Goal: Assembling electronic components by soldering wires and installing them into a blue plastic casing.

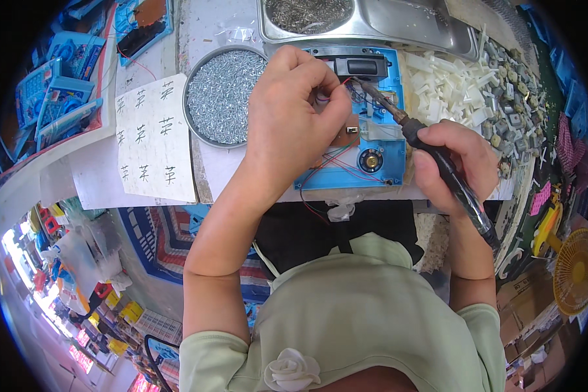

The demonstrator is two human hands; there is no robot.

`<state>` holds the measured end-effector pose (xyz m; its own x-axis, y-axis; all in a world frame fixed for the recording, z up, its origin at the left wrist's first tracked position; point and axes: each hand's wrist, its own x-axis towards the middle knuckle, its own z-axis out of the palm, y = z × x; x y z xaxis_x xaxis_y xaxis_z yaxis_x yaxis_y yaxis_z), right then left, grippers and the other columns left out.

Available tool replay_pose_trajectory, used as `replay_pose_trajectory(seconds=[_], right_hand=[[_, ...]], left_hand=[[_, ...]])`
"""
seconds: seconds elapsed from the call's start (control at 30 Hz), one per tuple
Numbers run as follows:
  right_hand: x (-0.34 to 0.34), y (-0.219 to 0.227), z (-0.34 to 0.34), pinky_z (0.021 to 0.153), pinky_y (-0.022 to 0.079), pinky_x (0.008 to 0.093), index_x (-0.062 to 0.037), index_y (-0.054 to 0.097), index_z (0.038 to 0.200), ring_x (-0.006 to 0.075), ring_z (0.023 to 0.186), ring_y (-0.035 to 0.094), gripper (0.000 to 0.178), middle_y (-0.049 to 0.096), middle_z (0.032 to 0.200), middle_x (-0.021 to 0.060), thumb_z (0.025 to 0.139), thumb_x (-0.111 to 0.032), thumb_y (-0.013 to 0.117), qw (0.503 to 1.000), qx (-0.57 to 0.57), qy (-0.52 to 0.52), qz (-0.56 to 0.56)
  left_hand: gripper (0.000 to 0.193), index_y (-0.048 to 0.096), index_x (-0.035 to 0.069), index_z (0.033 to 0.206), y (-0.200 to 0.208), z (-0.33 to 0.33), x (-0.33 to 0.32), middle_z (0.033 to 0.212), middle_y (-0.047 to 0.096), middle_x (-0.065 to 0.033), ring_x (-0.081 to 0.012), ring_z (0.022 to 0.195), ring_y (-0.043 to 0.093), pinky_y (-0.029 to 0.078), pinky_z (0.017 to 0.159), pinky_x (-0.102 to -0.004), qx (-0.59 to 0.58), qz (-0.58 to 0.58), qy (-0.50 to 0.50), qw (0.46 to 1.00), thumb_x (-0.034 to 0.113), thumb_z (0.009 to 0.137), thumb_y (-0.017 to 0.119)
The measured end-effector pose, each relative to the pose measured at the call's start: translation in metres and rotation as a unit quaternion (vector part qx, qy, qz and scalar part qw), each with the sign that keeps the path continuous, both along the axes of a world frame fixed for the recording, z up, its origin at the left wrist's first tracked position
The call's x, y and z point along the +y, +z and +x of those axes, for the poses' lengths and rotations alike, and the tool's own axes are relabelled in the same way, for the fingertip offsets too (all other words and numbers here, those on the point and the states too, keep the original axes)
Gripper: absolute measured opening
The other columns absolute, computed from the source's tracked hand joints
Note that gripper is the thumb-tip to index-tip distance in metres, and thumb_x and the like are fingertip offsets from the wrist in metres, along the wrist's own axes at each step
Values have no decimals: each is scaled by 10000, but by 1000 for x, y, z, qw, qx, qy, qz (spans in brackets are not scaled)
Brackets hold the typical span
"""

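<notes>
A blue plastic device shell (380,166) lies open on the white worktable, with a brown circuit board (343,138), a small round speaker (370,160) and red and green wires (336,166) inside. My left hand (287,114) rests over its left half, fingertips pinching a thin red wire near the black part (361,66) at the top. My right hand (454,163) grips a black-handled soldering iron (431,145), its tip pointing up-left into the shell close to my left fingertips.
A round metal tray of small screws (221,95) sits left of the shell. A steel tray with metal bits (372,23) stands behind it. White plastic pieces (447,88) pile up on the right. A marked paper sheet (151,140) lies at left.
</notes>
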<state>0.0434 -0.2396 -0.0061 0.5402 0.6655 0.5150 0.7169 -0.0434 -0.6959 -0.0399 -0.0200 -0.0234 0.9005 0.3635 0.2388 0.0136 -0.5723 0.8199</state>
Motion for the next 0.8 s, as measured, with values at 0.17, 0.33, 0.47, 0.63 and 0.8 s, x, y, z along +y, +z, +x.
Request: replay_pose_trajectory(seconds=[0.17, 0.33, 0.47, 0.63, 0.8], right_hand=[[1, 5, 2, 492, 453, 303, -38, 679, 1049, 194, 533, 587, 290, 636, 695, 64, 785, -70, 792, 999, -17, 10, -34], [5, -2, 9, 464, 415, 307, -51, 688, 1038, 200, 501, 543, 303, 589, 647, 45, 753, -38, 788, 996, -81, 46, -3], [0, 4, 8, 464, 415, 305, -48, 693, 1018, 199, 499, 544, 276, 604, 651, 51, 756, -32, 778, 998, -49, 38, -11], [-4, 8, 11, 480, 434, 305, -35, 691, 1003, 198, 513, 566, 240, 636, 675, 67, 777, -65, 767, 999, -18, 38, -27], [-2, 7, 12, 501, 457, 305, -34, 693, 992, 207, 533, 594, 228, 651, 694, 75, 779, -75, 763, 999, -20, 32, -33]], left_hand=[[54, 686, 4, 794, 1, 0, 0, 860, 573, -42, -75, 628, 560, 439, 568, -223, -2, 3, 1, 1000, 35, 817, 723], [62, 684, 4, 790, -2, 0, 0, 856, 572, -39, -69, 614, 541, 425, 560, -225, -9, 2, 5, 1000, 40, 817, 726], [68, 682, 6, 786, -1, 0, 0, 851, 569, -35, -66, 599, 514, 409, 553, -227, -8, 14, 8, 1000, 46, 816, 729], [66, 683, 10, 784, -1, 1, -1, 840, 566, -27, -61, 584, 488, 394, 545, -229, -6, 23, 12, 1000, 47, 810, 732], [55, 683, 11, 782, 0, 1, -1, 831, 562, -23, -57, 575, 476, 383, 533, -226, -2, 31, 16, 999, 37, 804, 725]])
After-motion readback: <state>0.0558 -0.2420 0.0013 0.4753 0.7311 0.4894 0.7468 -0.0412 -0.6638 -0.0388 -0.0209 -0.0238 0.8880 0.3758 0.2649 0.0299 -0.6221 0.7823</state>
